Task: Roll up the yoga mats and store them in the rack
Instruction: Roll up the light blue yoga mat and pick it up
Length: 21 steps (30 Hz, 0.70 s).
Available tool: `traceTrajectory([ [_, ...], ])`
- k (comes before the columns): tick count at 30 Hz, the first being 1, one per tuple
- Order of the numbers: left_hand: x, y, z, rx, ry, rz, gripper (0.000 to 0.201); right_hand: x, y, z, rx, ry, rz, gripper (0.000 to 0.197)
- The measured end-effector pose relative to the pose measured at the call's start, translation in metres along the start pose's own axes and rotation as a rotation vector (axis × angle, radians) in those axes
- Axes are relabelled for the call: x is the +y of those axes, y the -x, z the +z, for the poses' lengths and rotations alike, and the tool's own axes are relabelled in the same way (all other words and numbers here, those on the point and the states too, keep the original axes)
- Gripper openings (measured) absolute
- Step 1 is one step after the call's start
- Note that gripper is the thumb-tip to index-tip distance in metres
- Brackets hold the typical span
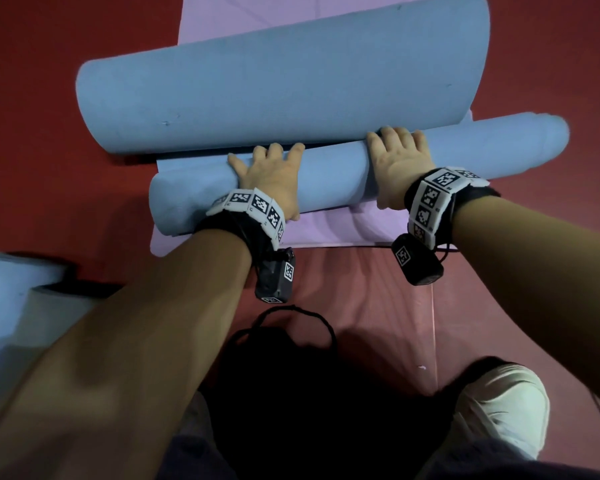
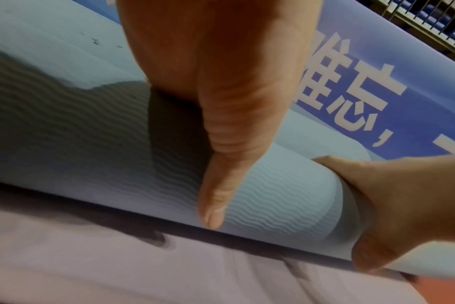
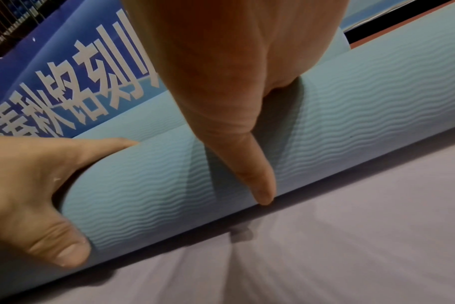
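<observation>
Blue mat (image 1: 326, 174) half rolled on purple mat (image 1: 326, 226); your left hand (image 1: 271, 178) and right hand (image 1: 399, 164) clasp roll, thumbs underneath, keeping it tight.

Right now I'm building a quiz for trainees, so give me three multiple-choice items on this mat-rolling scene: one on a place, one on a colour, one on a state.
1. Where does the blue mat lie?
A. In a rack
B. On a purple mat
C. On a table

2. What colour is the floor beside the mats?
A. Red
B. Green
C. White

3. How far is the blue mat rolled?
A. Lying fully flat
B. Fully rolled
C. Partly rolled, the far part still loose

Answers:
1 B: the purple mat shows under the roll.
2 A: the floor is red on both sides.
3 C: the left hand and right hand grip the roll, while a loose curved sheet rises beyond it.
</observation>
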<state>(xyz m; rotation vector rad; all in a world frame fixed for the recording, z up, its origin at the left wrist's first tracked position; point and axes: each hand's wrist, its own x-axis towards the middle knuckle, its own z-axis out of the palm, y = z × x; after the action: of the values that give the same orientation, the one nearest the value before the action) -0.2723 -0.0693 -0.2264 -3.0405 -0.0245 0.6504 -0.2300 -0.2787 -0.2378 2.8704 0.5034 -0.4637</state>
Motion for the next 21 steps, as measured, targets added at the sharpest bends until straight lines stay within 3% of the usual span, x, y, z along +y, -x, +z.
traceTrajectory([
  [3, -0.001, -0.003, 0.002, 0.046, -0.007, -0.019, 0.122, 0.0, -0.005, 0.001, 0.017, -0.013, 0.008, 0.12],
  [12, 0.009, 0.006, 0.009, 0.162, -0.027, -0.048, 0.1, 0.0, 0.01, 0.011, 0.144, -0.097, 0.011, 0.109],
  [21, 0.023, 0.06, -0.005, 0.045, -0.095, 0.005, 0.099, 0.007, 0.067, 0.002, 0.075, -0.075, -0.04, 0.103],
])
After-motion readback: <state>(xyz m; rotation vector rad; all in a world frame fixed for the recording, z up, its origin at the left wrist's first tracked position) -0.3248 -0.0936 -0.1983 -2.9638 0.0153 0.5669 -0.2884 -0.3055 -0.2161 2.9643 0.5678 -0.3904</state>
